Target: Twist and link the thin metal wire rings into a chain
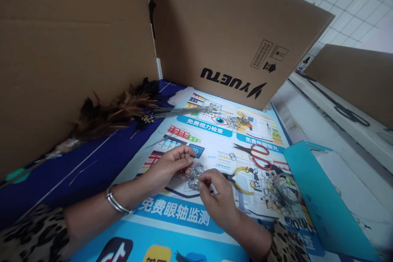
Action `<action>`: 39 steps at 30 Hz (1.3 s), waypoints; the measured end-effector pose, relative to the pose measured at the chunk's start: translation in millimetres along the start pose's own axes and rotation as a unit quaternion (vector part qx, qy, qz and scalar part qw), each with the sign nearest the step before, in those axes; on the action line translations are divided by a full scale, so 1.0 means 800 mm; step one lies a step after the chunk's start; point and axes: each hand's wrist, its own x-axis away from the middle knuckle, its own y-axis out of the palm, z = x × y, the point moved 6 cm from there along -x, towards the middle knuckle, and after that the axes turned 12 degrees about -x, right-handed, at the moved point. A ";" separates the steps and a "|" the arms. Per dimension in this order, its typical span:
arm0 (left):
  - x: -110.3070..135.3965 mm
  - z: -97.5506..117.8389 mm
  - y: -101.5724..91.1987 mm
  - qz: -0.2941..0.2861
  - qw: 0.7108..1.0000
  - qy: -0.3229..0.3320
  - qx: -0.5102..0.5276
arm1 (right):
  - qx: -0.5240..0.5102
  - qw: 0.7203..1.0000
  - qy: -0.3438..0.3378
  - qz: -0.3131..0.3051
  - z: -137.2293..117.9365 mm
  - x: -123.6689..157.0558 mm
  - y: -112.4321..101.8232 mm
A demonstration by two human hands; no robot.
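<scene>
My left hand point(167, 168) and my right hand point(219, 200) meet over a printed poster point(184, 217) on the table. Both pinch a small tangle of thin wire and rings point(195, 172) between fingertips. My left wrist wears a silver bangle point(116, 201). Yellow-handled pliers point(238, 178) lie just right of my right hand. Red-handled scissors point(256, 155) lie beyond them. A small clear round container point(287, 190) with loose metal rings around it sits farther right.
A bundle of straight wires point(184, 111) and a feather duster point(113, 114) lie at the back left. Cardboard sheets point(233, 28) stand behind as walls. A teal folder point(322, 200) lies at the right, with a white ledge and black cable beyond.
</scene>
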 end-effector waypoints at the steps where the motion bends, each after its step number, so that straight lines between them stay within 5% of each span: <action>1: 0.001 0.000 0.000 0.000 1.000 0.000 0.000 | 0.000 1.000 -0.001 0.001 0.000 0.000 0.000; 39: 0.021 -0.009 -0.016 0.007 1.000 -0.004 -0.023 | -0.014 1.000 0.019 -0.007 0.010 0.003 0.002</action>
